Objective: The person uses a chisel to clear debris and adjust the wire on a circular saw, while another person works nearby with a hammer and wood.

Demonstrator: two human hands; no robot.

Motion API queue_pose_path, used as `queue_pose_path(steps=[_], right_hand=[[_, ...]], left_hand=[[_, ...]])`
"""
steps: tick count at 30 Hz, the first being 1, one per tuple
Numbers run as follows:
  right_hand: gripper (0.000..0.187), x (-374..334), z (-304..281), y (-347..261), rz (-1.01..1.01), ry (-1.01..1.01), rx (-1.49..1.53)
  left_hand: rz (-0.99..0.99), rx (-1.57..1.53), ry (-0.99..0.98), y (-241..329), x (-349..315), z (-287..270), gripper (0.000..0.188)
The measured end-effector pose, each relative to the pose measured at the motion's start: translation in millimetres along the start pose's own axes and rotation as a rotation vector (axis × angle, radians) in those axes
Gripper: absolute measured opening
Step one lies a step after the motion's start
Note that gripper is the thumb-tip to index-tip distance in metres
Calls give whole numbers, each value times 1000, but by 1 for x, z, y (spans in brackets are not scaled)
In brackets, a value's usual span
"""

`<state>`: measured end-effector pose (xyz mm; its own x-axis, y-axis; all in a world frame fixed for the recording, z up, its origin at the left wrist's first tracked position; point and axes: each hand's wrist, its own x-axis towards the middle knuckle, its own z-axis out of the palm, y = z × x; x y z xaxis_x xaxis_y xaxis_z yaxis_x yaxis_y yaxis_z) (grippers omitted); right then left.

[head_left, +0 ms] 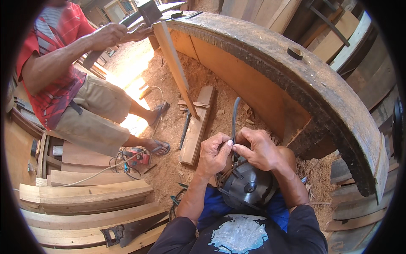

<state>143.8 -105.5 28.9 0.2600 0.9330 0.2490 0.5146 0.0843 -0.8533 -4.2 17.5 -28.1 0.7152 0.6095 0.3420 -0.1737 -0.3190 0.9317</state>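
Observation:
My left hand (215, 155) and my right hand (259, 148) meet in front of me, thumbs nearly touching. Between them they pinch a thin grey flexible strip (235, 112), whose free end sticks up and curls over at the top. Its lower part is hidden by my fingers. Just below my hands, a circular saw (249, 186) rests in my lap with its round toothed blade facing up. A narrow dark strap or bracket crosses the saw near my left wrist; I cannot tell which.
A person in a red shirt (46, 63) stands at the left, holding a hammer (150, 12) by an upright wooden piece (176, 70). A curved workbench (292, 53) arcs around the right. Boards (84, 197) and a handsaw (135, 230) lie lower left. A plank (198, 131) lies on sawdust.

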Motion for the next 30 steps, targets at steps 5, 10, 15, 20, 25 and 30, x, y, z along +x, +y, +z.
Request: queue_pose_path(steps=[5, 10, 15, 20, 25, 30], right_hand=[[14, 2, 3, 3, -120, 28, -21], [12, 5, 0, 18, -17, -134, 496], [12, 3, -2, 28, 23, -134, 634], [17, -4, -13, 11, -104, 0, 36], [19, -4, -23, 11, -73, -113, -17], [17, -7, -16, 19, -49, -117, 118]], left_hand=[[190, 316, 14, 9, 3, -1, 13], [0, 38, -89, -3, -2, -6, 16], [-131, -229, -115, 10, 5, 6, 19], [-136, -255, -129, 5, 9, 9, 21], [-163, -210, -171, 2, 7, 9, 21], [-184, -297, -208, 2, 11, 10, 21]])
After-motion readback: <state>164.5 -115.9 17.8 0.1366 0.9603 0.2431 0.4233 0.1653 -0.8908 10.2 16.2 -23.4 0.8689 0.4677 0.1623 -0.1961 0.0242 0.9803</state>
